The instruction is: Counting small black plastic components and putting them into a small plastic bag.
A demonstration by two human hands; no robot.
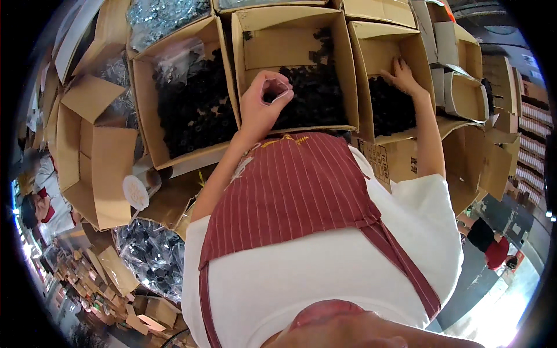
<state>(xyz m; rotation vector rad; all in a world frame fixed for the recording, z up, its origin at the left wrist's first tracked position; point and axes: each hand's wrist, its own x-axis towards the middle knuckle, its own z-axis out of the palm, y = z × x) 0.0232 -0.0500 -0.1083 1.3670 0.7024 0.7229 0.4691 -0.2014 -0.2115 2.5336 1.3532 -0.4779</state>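
My left hand [259, 110] is curled in a ring above the middle cardboard box [278, 49]. Its fingers grip what looks like a small clear plastic bag [285, 94], whose mouth faces up; the inside looks dark. Small black parts [316, 93] lie heaped in that box, their exact kind too small to make out. My right hand [403, 78] reaches into the narrower box [380, 43] on the right. Its fingers are spread at the far edge of a pile of black pieces [389, 110], and nothing shows in them.
Left of the middle stands another open box [145, 104] of black parts with clear plastic on top. Bags of shiny parts [168, 20] sit behind it. An emptied-looking carton [84, 151] has raised flaps at far left. Other people [496, 249] are in the background on both sides.
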